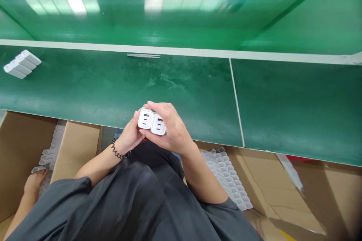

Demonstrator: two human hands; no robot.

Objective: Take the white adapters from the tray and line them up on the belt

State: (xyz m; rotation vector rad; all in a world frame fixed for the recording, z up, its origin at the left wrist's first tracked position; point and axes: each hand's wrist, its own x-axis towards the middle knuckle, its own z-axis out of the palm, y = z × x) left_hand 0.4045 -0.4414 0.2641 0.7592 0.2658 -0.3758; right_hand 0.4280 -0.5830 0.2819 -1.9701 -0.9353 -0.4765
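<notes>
Two white charger blocks sit side by side in front of me, their port faces turned up towards my view. Each face shows one wider slot and two narrow ones. Around the left charger (144, 119), my left hand (131, 133) has its fingers closed; a black coiled band circles that wrist. My right hand (171, 128) curves round the right charger (158, 125), thumb near the lower edge and fingers over the top. The chargers touch each other. Both hands are just above the front edge of the green bench (183, 86).
Several white chargers (22, 63) lie in a row at the bench's left. Metal tweezers (143, 56) rest by the back rail. Below stand cardboard boxes (76, 139) with many clear plastic pieces (226, 173). Another person's hand (35, 180) reaches into the left box.
</notes>
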